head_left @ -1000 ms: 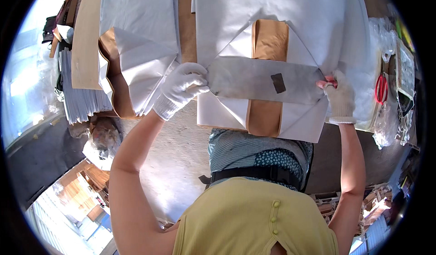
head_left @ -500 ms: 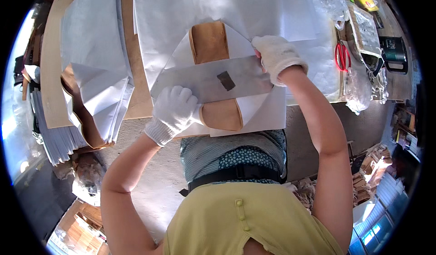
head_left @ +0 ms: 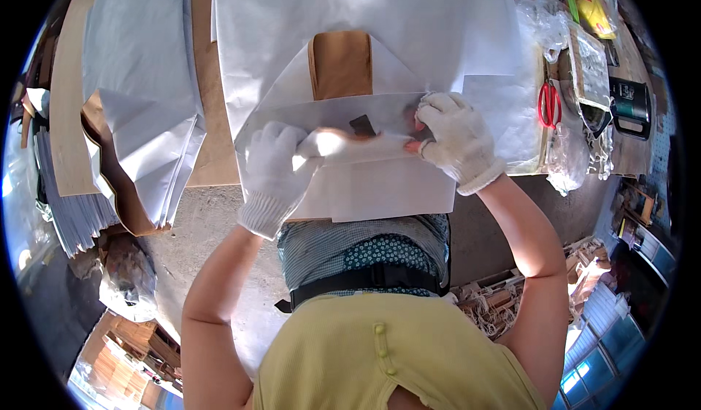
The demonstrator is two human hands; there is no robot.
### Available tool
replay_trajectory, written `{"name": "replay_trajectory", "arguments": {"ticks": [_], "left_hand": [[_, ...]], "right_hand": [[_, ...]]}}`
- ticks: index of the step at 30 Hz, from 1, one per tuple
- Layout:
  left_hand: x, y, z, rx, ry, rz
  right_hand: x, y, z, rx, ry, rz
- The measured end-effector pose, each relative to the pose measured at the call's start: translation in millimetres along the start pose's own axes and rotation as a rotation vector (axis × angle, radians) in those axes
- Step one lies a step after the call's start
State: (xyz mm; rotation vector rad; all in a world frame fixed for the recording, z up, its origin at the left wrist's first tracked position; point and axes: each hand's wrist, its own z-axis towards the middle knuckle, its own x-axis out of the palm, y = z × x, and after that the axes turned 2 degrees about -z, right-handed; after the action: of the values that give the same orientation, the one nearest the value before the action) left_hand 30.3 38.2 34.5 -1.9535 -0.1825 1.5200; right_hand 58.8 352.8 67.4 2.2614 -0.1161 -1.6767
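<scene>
A folded white paper sheet (head_left: 365,184) lies on the near edge of the table (head_left: 212,140), right in front of the person. A brown paper bag (head_left: 340,64) shows through the open fold at its far side, and a small dark square (head_left: 363,124) sits on the flap that crosses the middle.

Both hands wear white knit gloves. The left hand (head_left: 276,169) lies on the left part of the flap, fingers curled down onto the paper and pressing it; it grips nothing that I can make out. The right hand (head_left: 454,138) presses on the right end of the same flap, fingers bent, with something small and reddish at the fingertips that is too blurred to name. Whether it pinches the paper or only pushes on it, I cannot tell.

Under the folded sheet a larger white sheet (head_left: 365,8) spreads toward the far side. To the left, a loose heap of white paper (head_left: 139,110) hangs over the table edge, with brown card beneath it. To the right, red-handled scissors (head_left: 549,105) lie among clear plastic bags (head_left: 566,158), and a dark mug (head_left: 629,103) stands farther right.
</scene>
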Motion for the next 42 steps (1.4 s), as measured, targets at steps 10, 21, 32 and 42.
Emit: {"name": "replay_trajectory", "arguments": {"ticks": [10,21,32,42], "left_hand": [[-12,18,74,-0.026,-0.055,-0.220],[19,6,46,0.096,-0.184,-0.228],[-6,-2,36,0.338,-0.020,-0.096],[38,-26,53,0.317,-0.480,0.273]], "right_hand": [[9,-6,25,0.073,-0.222,-0.175],[32,-8,0,0.000,-0.281,-0.075],[39,55,46,-0.326,-0.340,0.136],[55,80,59,-0.137,-0.560,0.112]]}}
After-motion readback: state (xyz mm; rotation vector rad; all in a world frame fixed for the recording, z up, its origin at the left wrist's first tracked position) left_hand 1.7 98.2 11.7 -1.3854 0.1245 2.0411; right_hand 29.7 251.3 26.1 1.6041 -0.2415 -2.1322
